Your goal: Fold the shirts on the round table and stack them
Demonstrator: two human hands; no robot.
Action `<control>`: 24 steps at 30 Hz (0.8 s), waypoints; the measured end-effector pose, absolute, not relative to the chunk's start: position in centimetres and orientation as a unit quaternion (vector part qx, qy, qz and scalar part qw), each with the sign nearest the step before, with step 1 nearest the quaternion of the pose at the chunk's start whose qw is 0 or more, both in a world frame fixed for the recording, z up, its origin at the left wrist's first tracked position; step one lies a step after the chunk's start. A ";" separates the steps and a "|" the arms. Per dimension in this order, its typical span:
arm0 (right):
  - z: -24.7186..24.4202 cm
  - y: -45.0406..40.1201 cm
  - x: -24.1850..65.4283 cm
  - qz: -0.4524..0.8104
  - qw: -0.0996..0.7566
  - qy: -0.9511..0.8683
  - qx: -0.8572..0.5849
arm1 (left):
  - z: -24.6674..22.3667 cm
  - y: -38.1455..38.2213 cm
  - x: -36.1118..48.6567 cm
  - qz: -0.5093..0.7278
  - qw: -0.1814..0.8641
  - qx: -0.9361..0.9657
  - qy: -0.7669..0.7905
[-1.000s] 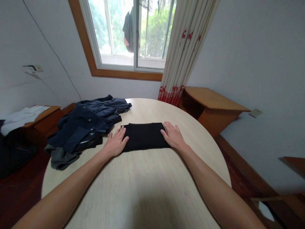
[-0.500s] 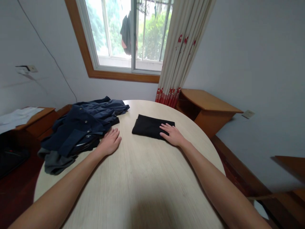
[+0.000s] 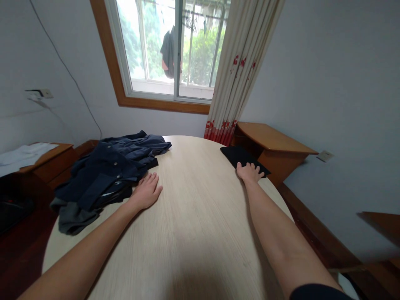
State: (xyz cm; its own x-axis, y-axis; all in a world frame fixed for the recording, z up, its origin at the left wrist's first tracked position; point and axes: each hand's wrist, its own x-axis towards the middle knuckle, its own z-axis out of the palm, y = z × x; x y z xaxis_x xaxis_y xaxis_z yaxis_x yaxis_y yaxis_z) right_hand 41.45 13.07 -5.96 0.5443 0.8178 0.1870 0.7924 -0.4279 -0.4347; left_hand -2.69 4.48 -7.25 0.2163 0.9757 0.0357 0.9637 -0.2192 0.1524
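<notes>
A folded black garment [image 3: 240, 156] lies flat near the right far edge of the round table [image 3: 190, 200]. My right hand [image 3: 250, 171] rests on its near side with the fingers spread. My left hand [image 3: 147, 191] lies palm down on the tabletop, fingers stretched out, just right of a heap of dark clothes [image 3: 106, 166]. Its fingertips are close to the heap; whether they touch it I cannot tell. The heap holds a navy piece with buttons and a grey piece [image 3: 76, 218] hanging over the table's left edge.
A brown wooden desk [image 3: 276, 137] stands behind the table at the right, beside a cream and red curtain [image 3: 229, 91]. A window [image 3: 175, 50] is at the back. On the left, a wooden cabinet [image 3: 59, 156] bears white papers [image 3: 28, 154].
My right hand has slid the folded black garment from the middle of the table to the right, and it now lies turned at an angle. My left hand stays beside the heap.
</notes>
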 end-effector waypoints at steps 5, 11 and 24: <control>-5.5 12.5 41.4 0.013 0.253 -0.479 -0.840 | -6.1 3.8 -2.3 0.107 0.051 0.782 0.612; -5.7 8.5 34.9 -0.090 0.307 -0.645 -0.694 | -1.8 2.1 -2.7 0.241 0.019 0.755 0.609; -5.0 0.8 25.2 0.060 0.225 -0.787 -0.571 | -1.1 2.6 -10.6 0.232 -0.124 0.596 0.759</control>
